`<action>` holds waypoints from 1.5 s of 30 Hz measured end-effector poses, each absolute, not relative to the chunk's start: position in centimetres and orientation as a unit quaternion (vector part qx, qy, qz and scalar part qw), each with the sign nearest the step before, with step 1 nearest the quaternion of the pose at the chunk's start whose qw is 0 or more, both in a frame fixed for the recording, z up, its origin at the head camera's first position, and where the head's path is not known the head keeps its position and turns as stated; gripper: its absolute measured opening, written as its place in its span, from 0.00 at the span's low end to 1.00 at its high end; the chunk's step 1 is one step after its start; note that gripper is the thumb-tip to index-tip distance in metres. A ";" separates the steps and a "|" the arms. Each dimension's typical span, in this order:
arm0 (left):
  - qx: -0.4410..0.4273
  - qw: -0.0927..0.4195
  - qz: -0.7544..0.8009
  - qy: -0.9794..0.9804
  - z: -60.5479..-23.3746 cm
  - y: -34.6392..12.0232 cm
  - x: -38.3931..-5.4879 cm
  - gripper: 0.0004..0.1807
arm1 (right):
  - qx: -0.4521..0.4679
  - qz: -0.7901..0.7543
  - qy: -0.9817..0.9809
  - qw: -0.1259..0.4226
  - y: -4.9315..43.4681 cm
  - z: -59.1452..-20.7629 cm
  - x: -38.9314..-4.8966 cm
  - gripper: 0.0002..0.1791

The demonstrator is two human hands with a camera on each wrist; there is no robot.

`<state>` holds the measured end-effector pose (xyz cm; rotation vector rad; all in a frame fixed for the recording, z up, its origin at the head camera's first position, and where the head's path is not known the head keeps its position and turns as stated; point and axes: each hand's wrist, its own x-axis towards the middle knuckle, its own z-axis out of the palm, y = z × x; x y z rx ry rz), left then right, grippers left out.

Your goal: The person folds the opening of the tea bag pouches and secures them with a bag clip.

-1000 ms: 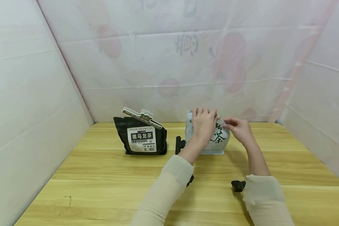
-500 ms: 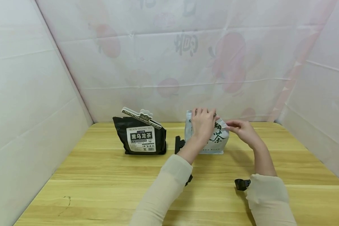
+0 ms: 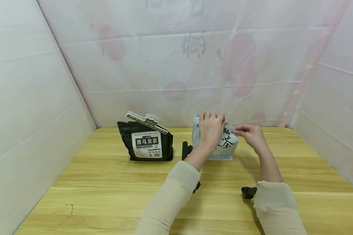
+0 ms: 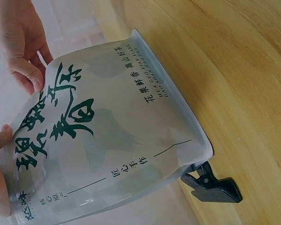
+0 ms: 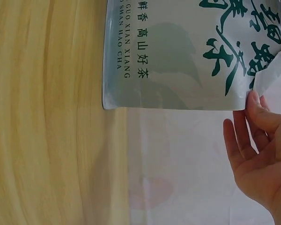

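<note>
A pale tea bag [image 3: 223, 151] with green lettering stands upright on the table. My left hand [image 3: 212, 130] grips its top edge from above and covers part of the front. At the bag's upper right, my right hand [image 3: 253, 138] pinches the edge between thumb and fingers. In the right wrist view a white folded flap [image 5: 271, 75] shows at that pinched edge, next to the right hand [image 5: 262, 154]. The bag's top slopes down toward the right hand. A black clip [image 4: 213, 185] sits beside the bag's lower corner; the left forearm partly hides it in the head view.
Left of the pale bag stands a black oolong tea bag [image 3: 147, 145], with a long cream-and-dark clip [image 3: 147, 122] lying slanted across its top. The wooden table [image 3: 106, 195] extends toward me. A pale printed cloth [image 3: 147, 65] hangs behind it.
My right hand shifted slightly right and then back left, keeping its pinch on the bag's edge. The white flap shows less in the head view. My left hand stays in place.
</note>
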<state>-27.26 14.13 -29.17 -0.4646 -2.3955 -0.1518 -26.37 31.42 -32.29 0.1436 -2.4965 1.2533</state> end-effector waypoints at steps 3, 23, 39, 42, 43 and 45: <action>-0.179 0.342 -0.062 -0.920 -29.2 14.1 -27.3 0.15 | 0.049 0.443 -0.880 0.165 31.4 -32.2 -26.3 0.17; -0.182 0.370 -0.084 -0.907 -29.1 14.0 -27.1 0.13 | 0.172 0.426 -0.873 0.165 29.1 -30.7 -25.7 0.12; -0.179 0.345 -0.109 -0.915 -28.9 14.0 -27.0 0.13 | 0.172 0.427 -0.871 0.173 29.2 -30.9 -25.8 0.10; -0.180 0.350 -0.106 -0.913 -29.0 14.0 -27.0 0.12 | 0.172 0.435 -0.872 0.145 29.5 -30.8 -25.6 0.15; -0.180 0.352 -0.106 -0.912 -29.0 14.0 -27.0 0.12 | 0.171 0.438 -0.872 0.133 29.6 -30.7 -25.6 0.17; -0.180 0.359 -0.104 -0.910 -29.1 13.9 -27.0 0.12 | 0.166 0.439 -0.876 0.113 29.9 -30.7 -25.5 0.19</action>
